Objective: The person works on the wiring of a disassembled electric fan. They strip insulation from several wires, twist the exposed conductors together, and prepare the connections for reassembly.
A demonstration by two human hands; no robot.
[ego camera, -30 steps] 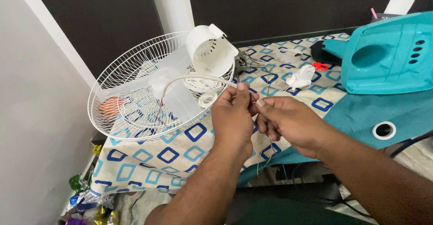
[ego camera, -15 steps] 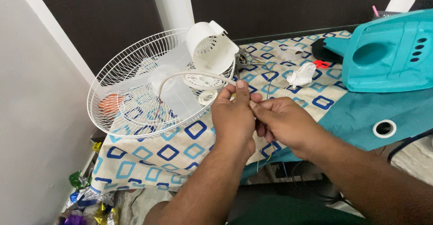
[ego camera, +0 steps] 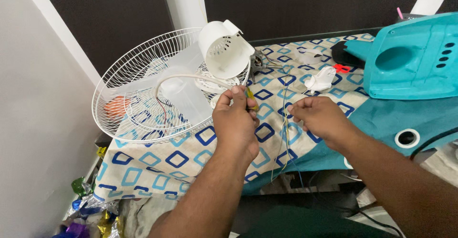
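My left hand [ego camera: 235,122] pinches thin coloured wires near their upper end, beside a yellow tip at my thumb. My right hand [ego camera: 320,118] is closed on the same thin wires [ego camera: 285,123], which hang down past the table's front edge. Behind my left hand lies a white fan guard [ego camera: 143,87] with translucent blades inside. A white motor housing [ego camera: 223,49] sits tilted on the guard's right rim, and a white cord [ego camera: 186,77] arcs from it across the guard.
A cloth with blue square patterns [ego camera: 167,159] covers the table. A teal plastic fan base [ego camera: 415,59] lies at the right, with a crumpled white tissue [ego camera: 320,79] and a small red piece [ego camera: 341,68] near it. Shiny foil wrappers [ego camera: 90,214] lie on the floor at the lower left.
My hands were together over the wires. Now my right hand has drawn away to the right, so the two hands are apart, with the wires between them.
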